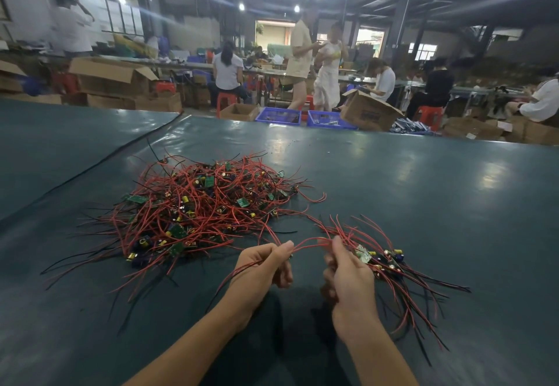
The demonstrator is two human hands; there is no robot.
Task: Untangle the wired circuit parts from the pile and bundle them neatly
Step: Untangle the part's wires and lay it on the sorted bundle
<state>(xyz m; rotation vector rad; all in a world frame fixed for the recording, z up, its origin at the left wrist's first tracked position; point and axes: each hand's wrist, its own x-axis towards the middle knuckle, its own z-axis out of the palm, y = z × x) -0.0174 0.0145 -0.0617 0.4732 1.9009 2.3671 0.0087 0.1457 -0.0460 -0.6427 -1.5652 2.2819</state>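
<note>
Now the left hand (266, 264) pinches red wires (308, 241) while the right hand (348, 273) grips the gathered bundle (384, 260). Next, probably: lay them alongside.

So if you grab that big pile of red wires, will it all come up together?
Probably mostly: the pile is wires crossing and looping over each other, so neighbours would likely drag along. It looks floppy too, since the bundle in the right hand droops and splays.
</note>
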